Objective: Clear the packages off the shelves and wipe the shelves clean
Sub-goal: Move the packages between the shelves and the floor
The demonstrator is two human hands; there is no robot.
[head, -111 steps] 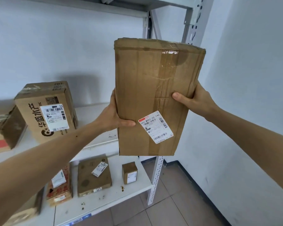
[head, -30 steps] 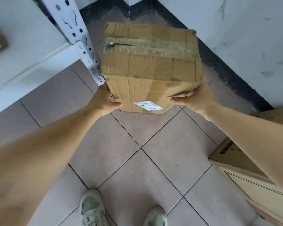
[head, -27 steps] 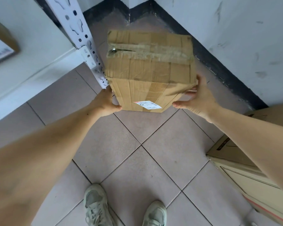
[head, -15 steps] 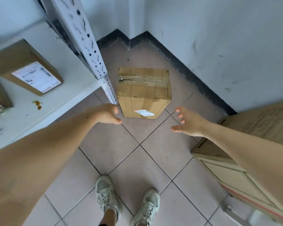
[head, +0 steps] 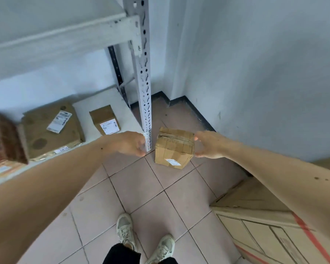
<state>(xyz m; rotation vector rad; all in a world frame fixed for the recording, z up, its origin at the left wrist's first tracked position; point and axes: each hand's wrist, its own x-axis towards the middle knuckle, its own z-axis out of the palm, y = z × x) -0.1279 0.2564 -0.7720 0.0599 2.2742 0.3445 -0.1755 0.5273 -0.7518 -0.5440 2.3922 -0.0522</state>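
Head view: taped box (head: pixel 173 147) on floor; left hand (head: pixel 129 142) seemingly loose, right hand (head: pixel 208 144) spread, both empty.

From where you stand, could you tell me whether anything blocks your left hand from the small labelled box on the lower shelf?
Nothing visible does. The left hand hangs in front of the shelf edge, near the upright post, and the small box sits just behind it on the white shelf with open space between. The flat package lies to its left, apart.

Soft even daylight, motion-blurred fingertips, wide-angle bending at edges.
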